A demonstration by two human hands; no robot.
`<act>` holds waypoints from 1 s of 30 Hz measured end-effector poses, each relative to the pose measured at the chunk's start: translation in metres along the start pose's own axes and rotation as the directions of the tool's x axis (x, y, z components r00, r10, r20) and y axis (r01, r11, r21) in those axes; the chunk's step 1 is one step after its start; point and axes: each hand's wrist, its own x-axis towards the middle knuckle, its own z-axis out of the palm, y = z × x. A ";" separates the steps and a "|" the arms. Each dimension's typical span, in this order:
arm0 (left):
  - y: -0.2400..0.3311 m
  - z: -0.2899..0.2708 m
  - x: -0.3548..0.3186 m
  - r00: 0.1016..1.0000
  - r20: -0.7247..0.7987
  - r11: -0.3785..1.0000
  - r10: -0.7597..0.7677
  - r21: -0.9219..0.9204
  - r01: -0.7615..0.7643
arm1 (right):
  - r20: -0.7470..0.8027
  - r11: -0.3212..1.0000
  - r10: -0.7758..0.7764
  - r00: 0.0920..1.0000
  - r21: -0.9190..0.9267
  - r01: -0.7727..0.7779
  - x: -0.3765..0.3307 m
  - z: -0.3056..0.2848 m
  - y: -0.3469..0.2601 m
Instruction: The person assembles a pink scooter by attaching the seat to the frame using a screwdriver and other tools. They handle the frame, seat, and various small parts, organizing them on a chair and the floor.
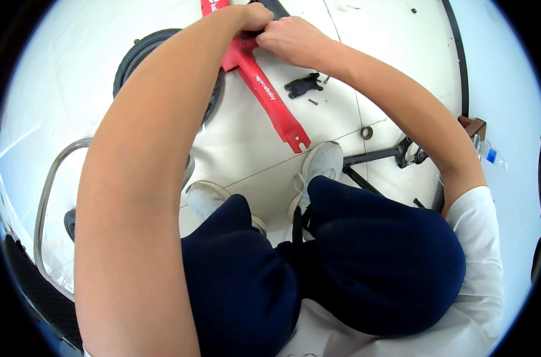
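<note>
At the top of the view, my left hand (257, 18) and my right hand (293, 41) are closed side by side, almost touching. They are at the joint of a red metal frame (264, 92), which looks like part of a small bike. What the fingers grip is hidden behind them. A dark tube (276, 8) sticks out just beyond my hands. One flat red arm of the frame runs down toward my shoes and ends in a notched tip. Left of the frame, partly behind my left forearm, is a black tyre (142, 53).
On the pale tiled floor right of the frame are a black bracket (303, 87), a small screw (313, 102) and a metal ring (367, 132). Black tubing (371, 156) lies by my right shoe. A clear bottle (490, 156) is farther right. A bent metal tube (44, 208) stands at the left.
</note>
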 end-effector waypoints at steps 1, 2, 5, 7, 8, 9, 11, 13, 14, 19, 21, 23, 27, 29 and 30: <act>0.002 -0.001 0.000 0.998 0.045 0.997 -0.035 -0.074 0.038 | 0.016 1.000 0.017 1.000 0.010 -0.017 -0.001 0.001 0.000; 0.000 -0.002 0.002 0.996 0.082 0.997 -0.036 -0.071 0.042 | 0.033 0.999 0.032 0.999 0.020 -0.033 -0.002 0.002 0.002; -0.009 -0.008 0.011 0.986 0.162 0.997 -0.034 -0.068 0.046 | 0.018 0.998 0.045 0.999 0.040 -0.046 -0.002 0.001 0.001; -0.007 -0.006 0.011 0.981 0.194 0.997 -0.014 -0.075 0.029 | -0.018 0.997 0.050 0.999 0.065 -0.049 -0.005 0.005 0.006; -0.005 -0.004 0.012 0.983 0.184 0.998 -0.006 -0.058 0.016 | -0.041 0.995 0.054 0.998 0.085 -0.050 -0.008 0.007 0.014; -0.004 -0.005 0.010 0.987 0.163 0.999 -0.004 -0.044 0.011 | -0.070 0.994 0.044 0.997 0.107 -0.037 -0.008 0.005 0.017; -0.004 -0.003 0.008 0.993 0.119 0.998 -0.014 -0.059 0.021 | -0.085 0.994 0.034 0.996 0.109 -0.024 -0.012 0.005 0.018; 0.001 0.005 0.009 0.996 0.084 0.992 -0.028 -0.121 0.038 | 0.069 0.992 -0.020 0.997 0.124 0.011 -0.012 -0.003 0.026; 0.001 0.007 0.008 0.997 0.068 0.987 -0.036 -0.151 0.045 | 0.029 0.992 -0.017 0.999 0.122 0.013 -0.011 -0.002 0.025; 0.004 -0.001 0.017 0.982 0.171 0.995 -0.076 -0.045 0.085 | -0.032 0.993 0.051 0.998 0.109 -0.047 -0.009 -0.003 0.021; -0.005 -0.006 0.031 0.958 0.280 0.995 -0.066 -0.053 0.084 | -0.017 0.989 0.055 0.998 0.135 -0.052 -0.006 -0.005 0.019; -0.022 -0.003 0.046 0.906 0.424 0.974 0.007 -0.206 0.089 | -0.008 0.989 0.053 0.999 0.139 -0.051 -0.004 -0.005 0.015; -0.001 0.007 0.026 0.958 0.281 0.974 -0.056 -0.197 0.114 | 0.005 0.989 0.091 0.996 0.117 -0.091 -0.008 -0.001 0.015; 0.002 0.006 0.021 0.960 0.268 0.973 -0.084 -0.187 0.137 | -0.013 0.986 0.110 0.994 0.129 -0.107 -0.008 0.003 0.012; -0.003 0.004 0.024 0.949 0.303 0.973 -0.083 -0.179 0.142 | -0.037 0.984 0.112 0.993 0.141 -0.106 -0.006 0.006 0.011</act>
